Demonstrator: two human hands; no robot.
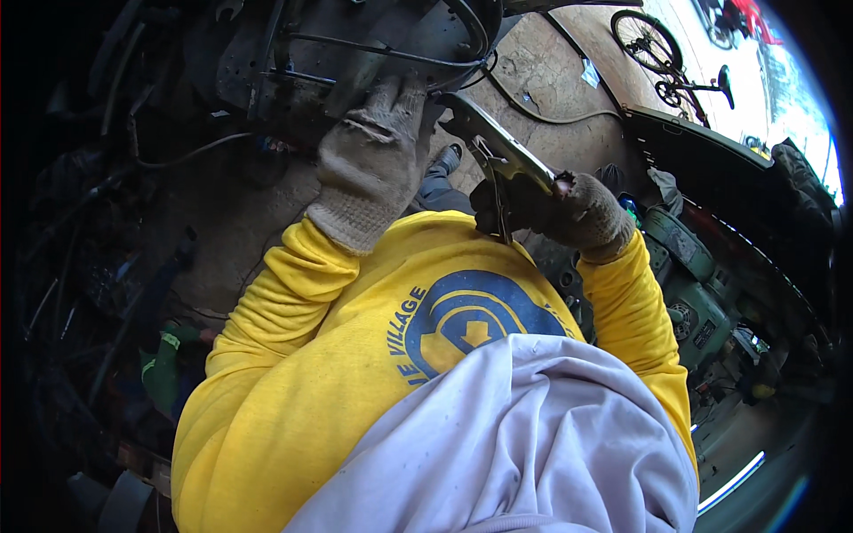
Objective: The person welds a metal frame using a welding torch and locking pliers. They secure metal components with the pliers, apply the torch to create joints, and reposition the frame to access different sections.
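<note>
Silver metal locking pliers (pixel 508 144), upper centre of the frame, are grasped by the brown-gloved right hand (pixel 576 213); the brown-gloved left hand (pixel 378 151) is held at a black metal-rod frame (pixel 435 61), its grip unclear.

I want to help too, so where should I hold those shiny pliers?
Probably hold the pliers by their long handles, coming from the person's right, where the right hand grips: the handles spread back toward the body, while the head points away toward the dark metalwork.

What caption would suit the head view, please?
Gloved right hand gripping metal pliers; gloved left hand at dark metalwork.
</note>
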